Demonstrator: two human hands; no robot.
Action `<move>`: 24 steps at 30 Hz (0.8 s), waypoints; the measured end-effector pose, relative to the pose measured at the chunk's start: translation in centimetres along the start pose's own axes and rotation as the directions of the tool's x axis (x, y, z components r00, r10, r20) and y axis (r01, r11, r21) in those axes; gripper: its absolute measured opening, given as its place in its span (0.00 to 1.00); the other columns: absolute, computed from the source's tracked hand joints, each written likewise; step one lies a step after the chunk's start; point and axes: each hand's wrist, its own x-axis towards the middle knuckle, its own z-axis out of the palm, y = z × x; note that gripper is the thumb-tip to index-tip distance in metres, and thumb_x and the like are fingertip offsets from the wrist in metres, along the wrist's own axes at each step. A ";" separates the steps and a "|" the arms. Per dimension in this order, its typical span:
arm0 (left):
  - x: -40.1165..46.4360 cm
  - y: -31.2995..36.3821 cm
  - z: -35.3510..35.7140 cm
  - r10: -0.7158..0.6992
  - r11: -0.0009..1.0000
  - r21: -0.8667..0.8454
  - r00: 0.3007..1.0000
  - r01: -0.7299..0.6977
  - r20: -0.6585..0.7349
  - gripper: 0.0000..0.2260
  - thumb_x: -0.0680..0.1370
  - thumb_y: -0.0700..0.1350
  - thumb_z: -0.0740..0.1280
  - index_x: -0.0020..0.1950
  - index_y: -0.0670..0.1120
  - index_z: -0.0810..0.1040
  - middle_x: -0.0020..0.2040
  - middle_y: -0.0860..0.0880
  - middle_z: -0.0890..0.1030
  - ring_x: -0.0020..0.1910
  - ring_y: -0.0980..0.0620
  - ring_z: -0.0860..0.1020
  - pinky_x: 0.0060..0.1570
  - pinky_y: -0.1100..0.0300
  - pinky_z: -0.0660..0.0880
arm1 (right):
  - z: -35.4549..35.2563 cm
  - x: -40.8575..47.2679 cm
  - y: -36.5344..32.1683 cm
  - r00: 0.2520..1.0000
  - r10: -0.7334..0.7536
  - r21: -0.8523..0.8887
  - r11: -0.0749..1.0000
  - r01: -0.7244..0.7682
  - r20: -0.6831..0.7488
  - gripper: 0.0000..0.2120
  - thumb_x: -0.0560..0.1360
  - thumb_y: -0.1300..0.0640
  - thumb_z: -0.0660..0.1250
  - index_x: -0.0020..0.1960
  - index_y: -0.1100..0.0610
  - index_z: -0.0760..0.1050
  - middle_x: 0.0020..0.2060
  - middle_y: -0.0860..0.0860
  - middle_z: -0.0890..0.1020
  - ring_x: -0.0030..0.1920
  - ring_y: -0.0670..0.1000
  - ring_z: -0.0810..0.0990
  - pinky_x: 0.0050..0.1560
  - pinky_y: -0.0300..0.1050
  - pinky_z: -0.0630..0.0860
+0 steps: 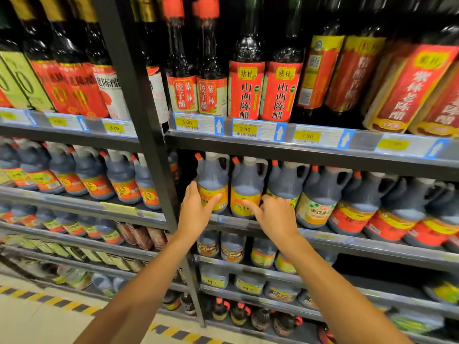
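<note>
Two dark plastic jugs with yellow labels stand side by side at the left end of the middle shelf (323,240). My left hand (196,212) grips the left jug (213,178), thumb across the label and fingers round its left side. My right hand (275,217) holds the neighbouring jug (248,181), thumb lying on the label and fingers curled at its right side, in the gap beside a green-labelled jug (285,182). Both jugs stand upright on the shelf.
A black upright post (149,135) divides the shelving just left of my left hand. Tall red-labelled vinegar bottles (247,90) fill the shelf above, with price tags (244,130) on its edge. More jugs crowd the shelves to the right, left and below. Striped floor tape (62,304) runs along the base.
</note>
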 end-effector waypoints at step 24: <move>-10.2 10.7 11.2 0.321 0.879 0.246 0.888 -0.408 0.328 0.44 0.80 0.57 0.65 0.80 0.56 0.32 0.79 0.54 0.27 0.81 0.45 0.51 0.50 0.54 0.81 | -5.9 -4.7 13.3 0.921 0.312 0.070 0.950 -0.304 -0.232 0.28 0.73 0.30 0.66 0.37 0.55 0.83 0.29 0.49 0.84 0.34 0.48 0.82 0.33 0.47 0.80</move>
